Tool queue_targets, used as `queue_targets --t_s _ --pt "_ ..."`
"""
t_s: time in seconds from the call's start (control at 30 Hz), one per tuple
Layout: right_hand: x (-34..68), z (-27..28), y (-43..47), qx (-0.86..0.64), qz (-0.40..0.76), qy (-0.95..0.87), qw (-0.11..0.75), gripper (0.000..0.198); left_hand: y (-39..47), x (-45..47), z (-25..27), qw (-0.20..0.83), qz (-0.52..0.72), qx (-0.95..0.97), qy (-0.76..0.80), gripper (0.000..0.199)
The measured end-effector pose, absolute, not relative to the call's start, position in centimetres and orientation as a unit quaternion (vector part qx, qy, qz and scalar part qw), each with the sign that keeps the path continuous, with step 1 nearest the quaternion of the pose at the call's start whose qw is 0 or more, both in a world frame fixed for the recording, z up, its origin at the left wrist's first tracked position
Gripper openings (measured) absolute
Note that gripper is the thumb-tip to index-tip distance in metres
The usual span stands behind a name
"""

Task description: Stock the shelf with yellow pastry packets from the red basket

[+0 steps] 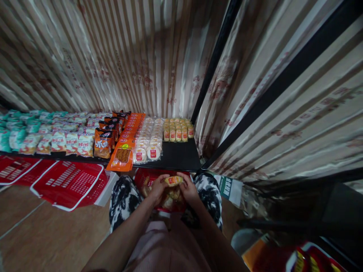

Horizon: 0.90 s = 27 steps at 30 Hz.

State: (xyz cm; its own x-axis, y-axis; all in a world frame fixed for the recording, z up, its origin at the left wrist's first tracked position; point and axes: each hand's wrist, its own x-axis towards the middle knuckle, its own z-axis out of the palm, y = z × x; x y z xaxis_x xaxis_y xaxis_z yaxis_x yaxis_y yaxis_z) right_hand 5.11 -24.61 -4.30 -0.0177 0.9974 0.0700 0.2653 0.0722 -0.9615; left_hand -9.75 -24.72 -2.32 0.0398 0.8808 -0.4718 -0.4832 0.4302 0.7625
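Between both hands is a small yellow snack packet (173,181) with a red label. My left hand (160,186) is closed on its left end, and my right hand (187,186) grips its right end. Below them, between my knees, a red basket (141,174) holds more wrapped packets (168,202), partly covered by my hands. On the black shelf (178,156) ahead, similar yellow packets (178,132) stand in rows at the right. Left of these are rows of white round packets (147,147) with red labels.
Orange snack bags (123,153), black-and-orange bags (103,143), white bags (66,141) and teal bags (17,138) fill the shelf leftward. Red baskets (70,181) sit below it. Black metal posts (217,60) and a draped curtain (127,56) close off the back and right.
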Motion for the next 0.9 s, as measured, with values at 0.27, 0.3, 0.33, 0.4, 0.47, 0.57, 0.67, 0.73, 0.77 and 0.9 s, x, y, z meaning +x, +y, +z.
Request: queue_targets --t_s 0.27,0.3,0.33,0.4,0.47,0.57,0.67,0.73,0.77,0.9 --pt "4.9 -2.0 -22.5 -0.531 0.426 -0.579 0.448 0.048 -24.7 -9.3 -1.9 0.669 0.447 0.293 0.516 0.041" --pt "5.0 -1.9 -22.2 -0.525 0.432 -0.578 0.452 0.048 -24.7 -9.2 -1.7 0.668 0.444 0.301 0.516 0.04" --pt "5.0 -1.8 -22.0 -0.52 0.437 -0.576 0.456 0.047 -24.6 -9.1 -1.6 0.666 0.445 0.308 0.513 0.039" --pt "5.0 -1.8 -21.5 -0.513 0.442 -0.571 0.464 0.046 -24.4 -8.9 -1.4 0.663 0.452 0.317 0.506 0.035" --pt "4.9 -1.9 -21.0 -0.514 0.441 -0.56 0.478 0.044 -24.1 -8.6 -1.4 0.659 0.467 0.314 0.5 0.032" --pt "4.6 -2.1 -20.5 -0.534 0.436 -0.521 0.503 0.043 -23.7 -8.1 -1.3 0.652 0.487 0.302 0.497 0.032" --pt "4.3 -1.9 -20.4 -0.568 0.423 -0.484 0.514 0.043 -23.3 -7.6 -0.8 0.641 0.499 0.297 0.502 0.031" --pt "4.1 -1.5 -20.4 -0.584 0.407 -0.476 0.516 0.039 -23.0 -7.3 -0.2 0.63 0.502 0.3 0.511 0.029" --pt "4.1 -1.3 -20.5 -0.591 0.399 -0.477 0.515 0.037 -22.9 -7.1 0.1 0.625 0.503 0.302 0.514 0.029" --pt "4.1 0.0 -20.7 -0.62 0.359 -0.486 0.501 0.027 -22.2 -6.4 0.9 0.615 0.506 0.311 0.519 0.025"
